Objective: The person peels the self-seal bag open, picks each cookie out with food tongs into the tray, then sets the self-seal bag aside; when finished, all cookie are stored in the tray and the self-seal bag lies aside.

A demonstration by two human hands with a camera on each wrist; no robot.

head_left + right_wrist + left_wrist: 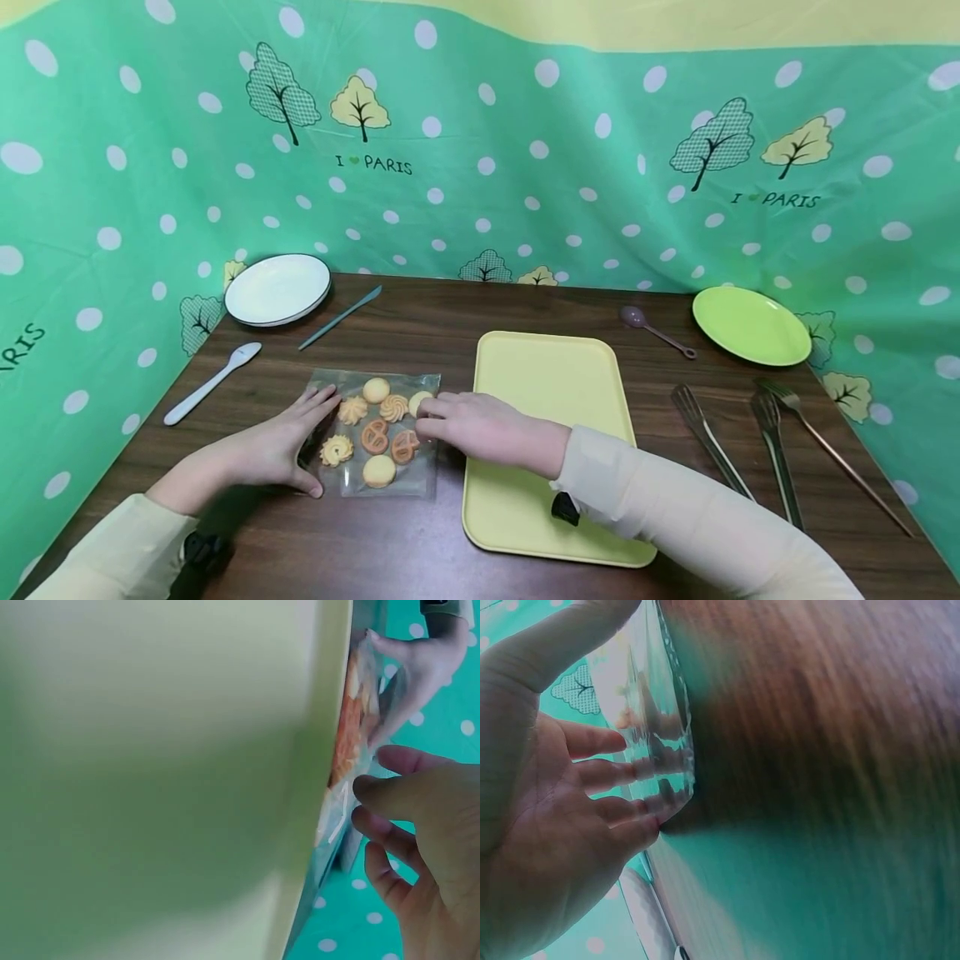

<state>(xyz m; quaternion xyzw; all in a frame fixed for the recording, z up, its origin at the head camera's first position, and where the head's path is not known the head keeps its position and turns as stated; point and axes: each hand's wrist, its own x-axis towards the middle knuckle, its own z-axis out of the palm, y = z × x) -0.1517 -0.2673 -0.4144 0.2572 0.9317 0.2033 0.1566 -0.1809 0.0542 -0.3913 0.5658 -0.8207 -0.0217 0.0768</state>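
A clear bag (352,479) of assorted cookies (375,436) lies flat on the left half of the counter (420,308), well in from its left edge. The left hand (281,446) rests at the bag's left side, its fingers spread and straight on the film, its thumb held apart. The right hand (483,425) is at the bag's right edge, fingers bent over a pale round cookie; I cannot tell whether they pinch the film. Its forearm crosses above a yellow tray (547,367) just beside the bag. A white plate (277,287) sits at the counter's back left corner, with a blue knife (341,318) beside it and a white spoon (212,383) along the left edge. Near the back right corner are a green plate (750,325) and a purple spoon (657,332); three metal utensils (778,458) lie toward the right edge
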